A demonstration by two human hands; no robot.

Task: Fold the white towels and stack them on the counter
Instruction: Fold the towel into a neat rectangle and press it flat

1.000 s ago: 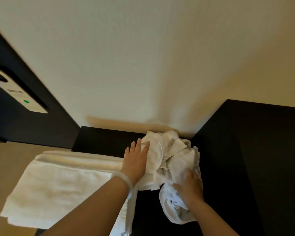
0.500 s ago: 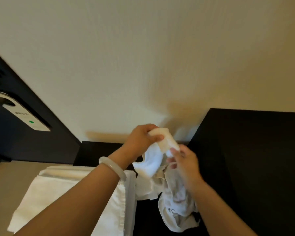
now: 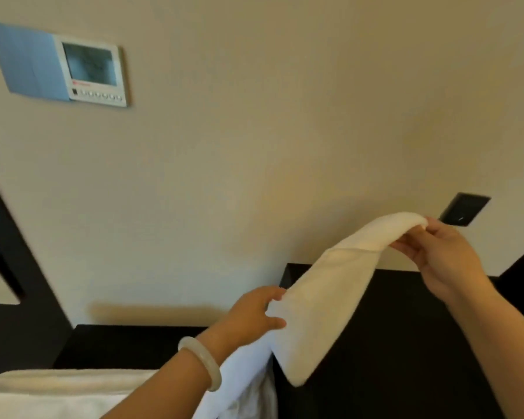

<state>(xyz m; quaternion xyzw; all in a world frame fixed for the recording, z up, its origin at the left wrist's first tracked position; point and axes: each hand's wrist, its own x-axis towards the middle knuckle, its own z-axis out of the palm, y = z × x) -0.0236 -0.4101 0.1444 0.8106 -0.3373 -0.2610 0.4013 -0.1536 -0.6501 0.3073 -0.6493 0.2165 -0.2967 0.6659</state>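
Warm, dim indoor light. The wall [image 3: 254, 131] carries soft shadows above the dark tabletop [image 3: 406, 343]. Everything is slightly blurred, and straight lines bend toward the edges.

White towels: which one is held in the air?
The towel stretched between left hand and right hand; the folded towel at lower left lies flat.

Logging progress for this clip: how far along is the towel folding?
Done: folded towels lie at lower left. In hand: left hand and right hand hold a small white towel stretched between them in the air. Left: fold and stack it, then the crumpled white cloth below it.
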